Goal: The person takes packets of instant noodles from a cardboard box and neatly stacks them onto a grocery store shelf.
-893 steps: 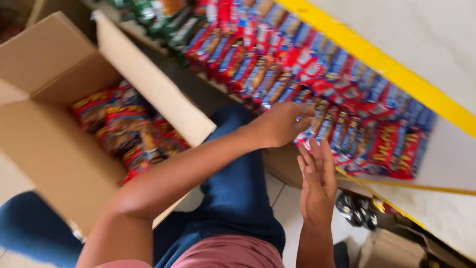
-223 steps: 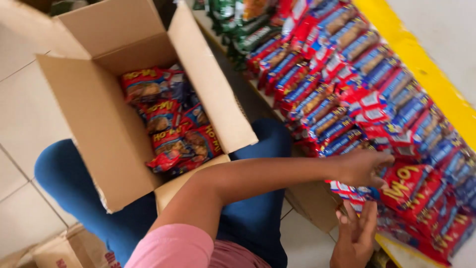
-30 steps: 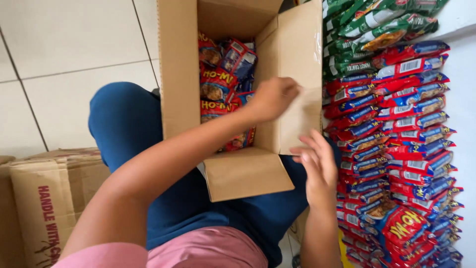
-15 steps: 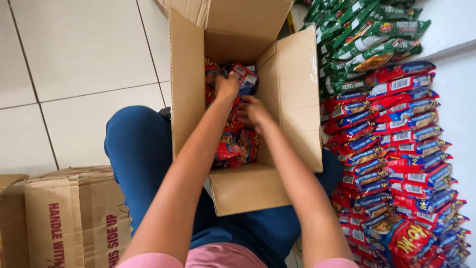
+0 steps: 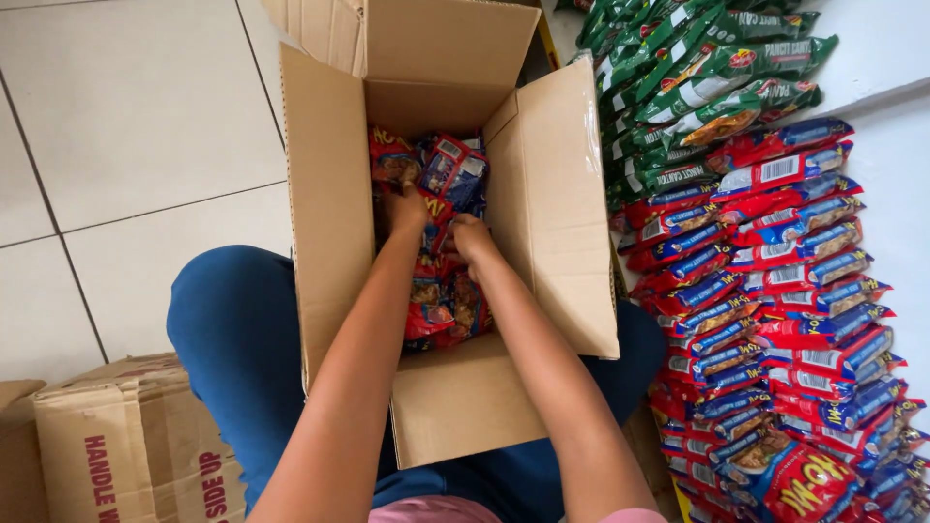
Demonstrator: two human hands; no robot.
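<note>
Both hands are down inside an open cardboard box (image 5: 339,213) that sits on the person's lap, flaps up on all sides. Box is brown, plain corrugated, approx. half full w/ snack packets (image 5: 448,194), shiny red and blue wrappers, piled loose and overlapping. Left hand (image 5: 409,208) is deep in the pile, fingers curled down among the packets near the top-left of the heap; cannot tell if it's actually pinching one, since the fingertips are buried. Right hand (image 5: 472,237) sits just beside it, knuckles up, fingers bent into the packets; the grip is hidden too. The two hands are close together, nearly touching.

Floor (image 5: 126,145) is pale square tile w/ dark grout lines. Person's legs in blue trousers (image 5: 232,329) are under the box, pink top at the bottom edge.

To the right, along a white wall or shelf face (image 5: 891,155), rows of the same red/blue packets (image 5: 775,291) are stacked on edge, packed tight, running down to the bottom corner. Above them is a batch of green packets (image 5: 697,77), also overlapping. Bottom left is a second cardboard box (image 5: 126,446), closed, w/ red print on its side, just beside the left knee. The box's right flap (image 5: 557,203) stands between the hands and the stacked rows.
</note>
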